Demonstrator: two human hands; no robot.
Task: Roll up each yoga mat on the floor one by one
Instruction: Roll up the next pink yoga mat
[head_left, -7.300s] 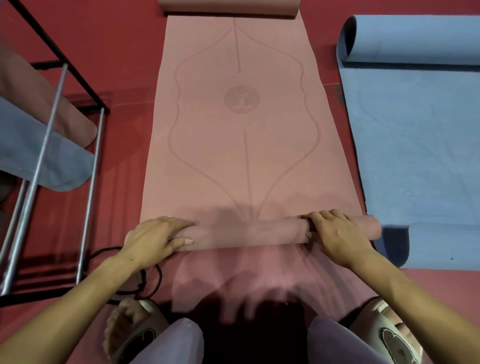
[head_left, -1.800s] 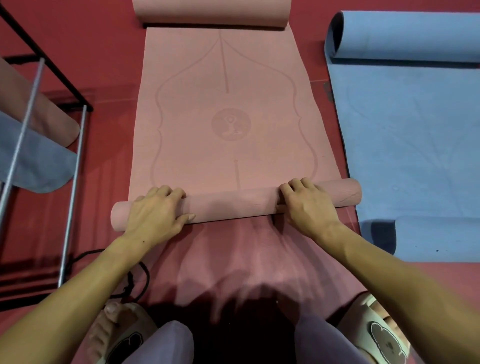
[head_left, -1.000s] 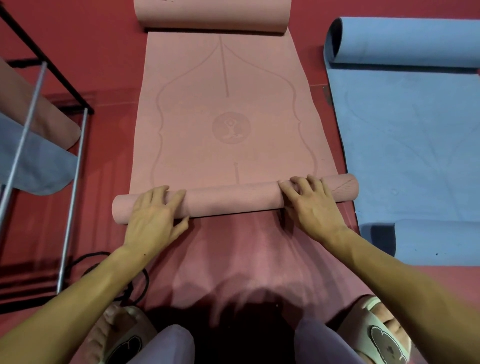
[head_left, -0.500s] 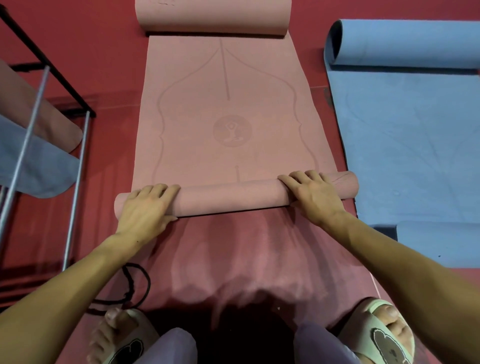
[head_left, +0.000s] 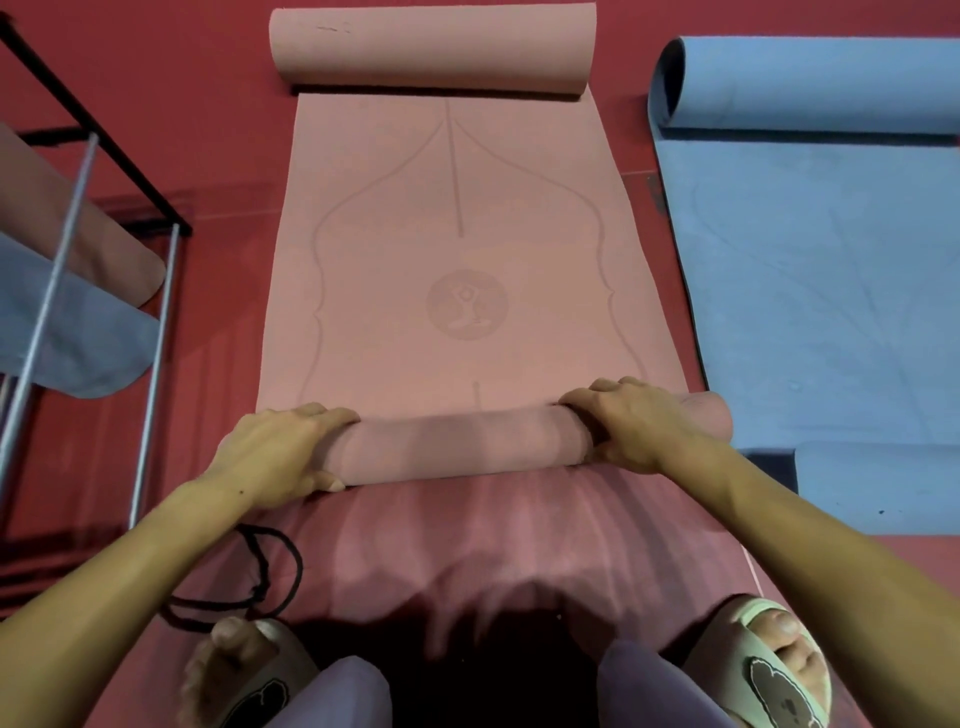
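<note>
A pink yoga mat (head_left: 457, 218) lies flat on the red floor, stretching away from me, with a circular logo in its middle. Its near end is wound into a roll (head_left: 457, 441) lying crosswise in front of my knees. My left hand (head_left: 275, 452) grips the roll's left end, fingers curled over the top and thumb on the near side. Towards the right end my right hand (head_left: 628, 431) grips it the same way. The mat's far end curls up into a loose roll (head_left: 431, 47). A blue yoga mat (head_left: 831, 260) lies flat to the right, both its ends curled.
A metal rack (head_left: 57, 270) stands at the left and holds a pink mat (head_left: 78, 223) and a grey-blue mat (head_left: 67, 332). A black cord (head_left: 249, 577) lies on the floor by my left foot. My slippered feet are at the bottom edge.
The roll has moved away from me along the pink mat and grown thicker, now close to the circular logo. Both hands went from lying flatter on the roll to curling round it.
</note>
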